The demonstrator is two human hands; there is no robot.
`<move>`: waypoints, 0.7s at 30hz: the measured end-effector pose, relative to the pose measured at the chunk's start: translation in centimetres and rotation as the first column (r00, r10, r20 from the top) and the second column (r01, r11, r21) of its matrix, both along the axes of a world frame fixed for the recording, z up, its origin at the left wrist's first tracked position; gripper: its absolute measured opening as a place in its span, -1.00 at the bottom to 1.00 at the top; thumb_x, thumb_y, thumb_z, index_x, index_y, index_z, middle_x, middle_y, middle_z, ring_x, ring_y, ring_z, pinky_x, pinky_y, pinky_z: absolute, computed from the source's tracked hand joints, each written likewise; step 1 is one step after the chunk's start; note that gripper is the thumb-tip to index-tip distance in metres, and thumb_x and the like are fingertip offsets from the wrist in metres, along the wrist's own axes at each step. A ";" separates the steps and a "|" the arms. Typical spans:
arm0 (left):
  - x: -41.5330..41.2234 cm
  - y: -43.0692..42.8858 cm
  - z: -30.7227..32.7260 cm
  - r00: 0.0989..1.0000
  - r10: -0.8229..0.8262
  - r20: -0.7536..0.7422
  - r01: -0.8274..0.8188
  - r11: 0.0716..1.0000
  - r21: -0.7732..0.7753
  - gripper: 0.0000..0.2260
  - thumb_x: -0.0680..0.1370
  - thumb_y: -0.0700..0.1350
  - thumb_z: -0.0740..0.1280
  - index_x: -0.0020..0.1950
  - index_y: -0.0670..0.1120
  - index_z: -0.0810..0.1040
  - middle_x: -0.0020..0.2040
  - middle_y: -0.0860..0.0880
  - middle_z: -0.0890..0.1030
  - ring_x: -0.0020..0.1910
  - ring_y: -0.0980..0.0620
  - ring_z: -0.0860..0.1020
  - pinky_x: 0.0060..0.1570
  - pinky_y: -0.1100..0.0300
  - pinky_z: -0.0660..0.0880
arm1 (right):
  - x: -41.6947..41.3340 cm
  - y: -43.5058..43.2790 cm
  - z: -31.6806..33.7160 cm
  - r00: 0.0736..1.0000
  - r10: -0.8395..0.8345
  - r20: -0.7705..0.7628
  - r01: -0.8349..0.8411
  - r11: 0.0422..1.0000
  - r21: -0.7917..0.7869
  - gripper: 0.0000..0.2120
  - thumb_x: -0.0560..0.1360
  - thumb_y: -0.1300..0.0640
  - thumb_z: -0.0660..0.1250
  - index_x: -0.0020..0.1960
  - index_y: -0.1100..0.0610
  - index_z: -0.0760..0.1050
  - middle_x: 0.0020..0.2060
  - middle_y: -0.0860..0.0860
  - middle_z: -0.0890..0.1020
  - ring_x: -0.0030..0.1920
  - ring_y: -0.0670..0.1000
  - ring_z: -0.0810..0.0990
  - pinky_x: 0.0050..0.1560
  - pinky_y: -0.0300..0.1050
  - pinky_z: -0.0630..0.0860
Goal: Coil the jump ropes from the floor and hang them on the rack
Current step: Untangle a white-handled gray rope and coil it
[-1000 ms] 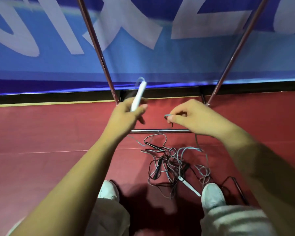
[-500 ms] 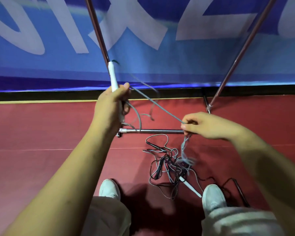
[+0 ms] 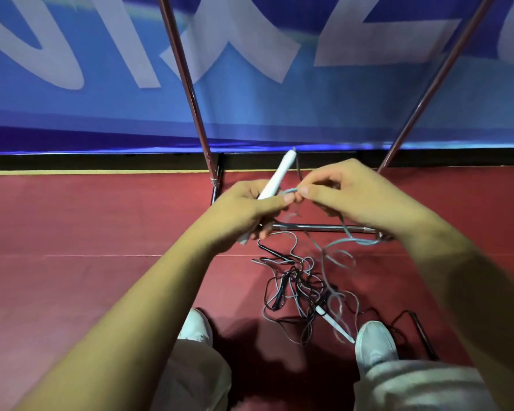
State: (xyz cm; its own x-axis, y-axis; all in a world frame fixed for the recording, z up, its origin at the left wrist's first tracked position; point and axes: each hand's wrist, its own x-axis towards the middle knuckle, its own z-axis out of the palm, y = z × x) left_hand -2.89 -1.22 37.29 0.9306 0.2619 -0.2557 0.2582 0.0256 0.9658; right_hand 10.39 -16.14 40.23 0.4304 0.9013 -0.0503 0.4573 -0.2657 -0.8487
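Close to the rack (image 3: pixel 318 227), the left hand (image 3: pixel 247 209) grips a white handle (image 3: pixel 279 176) and the right hand (image 3: pixel 347 194) pinches its rope (image 3: pixel 291 190), probably to make a loop. More ropes (image 3: pixel 303 286) lie tangled beside the rack.

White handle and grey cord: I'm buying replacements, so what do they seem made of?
White handle: likely plastic; smooth, uniform, faintly glossy. Grey cord: probably vinyl or rubber-coated line; thin, bends in loose springy loops. Blur leaves it open.

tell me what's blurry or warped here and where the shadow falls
Head view: hanging cord motion-blurred, handle in the left hand fairly sharp; wide-angle lens splays the rack poles; dark shadow on the floor between the shoes.
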 end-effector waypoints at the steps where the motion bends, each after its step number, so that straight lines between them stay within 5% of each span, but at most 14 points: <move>1: 0.0 0.2 0.0 0.998 0.054 0.033 -0.052 0.997 -0.051 -0.83 0.55 -0.09 0.38 -0.16 -0.14 0.48 -0.49 0.03 0.39 -0.59 0.04 0.33 -0.61 0.32 0.17 | 0.2 -0.3 -0.2 0.999 0.032 -0.031 -0.033 0.998 -0.045 -0.86 0.55 0.14 0.37 -0.15 0.13 0.64 -0.50 -0.05 0.46 -0.47 -0.10 0.36 -0.43 -0.24 0.31; 4: 0.1 1.3 0.5 0.950 0.258 0.178 -0.193 0.929 -0.315 -0.81 0.57 -0.12 0.32 -0.20 -0.14 0.43 -0.51 0.06 0.28 -0.63 0.12 0.23 -0.63 0.34 0.15 | 1.2 -1.6 -2.2 0.983 0.106 -0.150 -0.150 0.936 -0.318 -0.79 0.51 0.13 0.42 -0.22 0.24 0.58 -0.48 -0.02 0.56 -0.42 -0.08 0.51 -0.33 -0.26 0.47; 7: 0.0 3.5 1.2 0.860 0.484 0.165 -0.339 0.782 -0.523 -0.79 0.62 -0.13 0.25 -0.22 -0.11 0.41 -0.49 0.06 0.25 -0.63 0.14 0.22 -0.65 0.33 0.15 | 2.5 -2.8 -3.5 0.990 0.120 0.070 -0.072 0.873 -0.483 -0.73 0.53 0.04 0.40 -0.31 0.12 0.59 -0.55 -0.08 0.50 -0.50 -0.20 0.41 -0.40 -0.32 0.33; 9: -0.4 5.1 1.2 0.796 0.595 0.114 -0.510 0.760 -0.403 -0.79 0.63 -0.13 0.26 -0.22 -0.08 0.41 -0.48 0.06 0.33 -0.59 0.11 0.26 -0.62 0.32 0.15 | 3.2 -2.9 -3.3 0.978 0.005 0.210 0.071 0.935 -0.348 -0.73 0.52 0.01 0.40 -0.30 0.11 0.62 -0.52 0.00 0.52 -0.48 -0.19 0.37 -0.38 -0.24 0.30; 12: -1.2 5.8 0.3 0.761 0.647 0.045 -0.647 0.755 0.104 -0.89 0.59 -0.12 0.34 -0.14 -0.04 0.53 -0.32 0.02 0.58 -0.51 0.03 0.49 -0.58 0.34 0.23 | 3.2 -2.4 -2.6 0.989 -0.130 0.070 0.138 0.982 -0.131 -0.77 0.54 0.04 0.38 -0.23 0.12 0.66 -0.41 0.10 0.64 -0.38 -0.11 0.48 -0.29 -0.18 0.37; 15: -0.8 4.5 -0.3 0.816 0.576 0.049 -0.562 0.772 0.295 -0.93 0.58 -0.17 0.34 0.03 -0.06 0.61 -0.24 -0.08 0.61 -0.46 -0.02 0.60 -0.61 0.35 0.26 | 2.0 -1.3 -2.5 0.992 -0.065 0.109 0.085 0.977 -0.194 -0.77 0.55 0.04 0.37 -0.20 0.13 0.66 -0.52 0.03 0.54 -0.54 -0.13 0.41 -0.47 -0.27 0.33; 21: 0.1 0.7 -0.2 0.997 0.070 -0.033 -0.064 0.984 0.166 -0.84 0.61 -0.06 0.34 0.13 -0.09 0.61 -0.29 -0.11 0.59 -0.50 0.02 0.55 -0.58 0.29 0.20 | -0.7 0.3 -1.8 0.991 0.085 0.104 -0.059 0.971 -0.231 -0.73 0.56 0.04 0.35 -0.32 0.02 0.58 -0.52 -0.04 0.57 -0.53 -0.17 0.41 -0.46 -0.29 0.30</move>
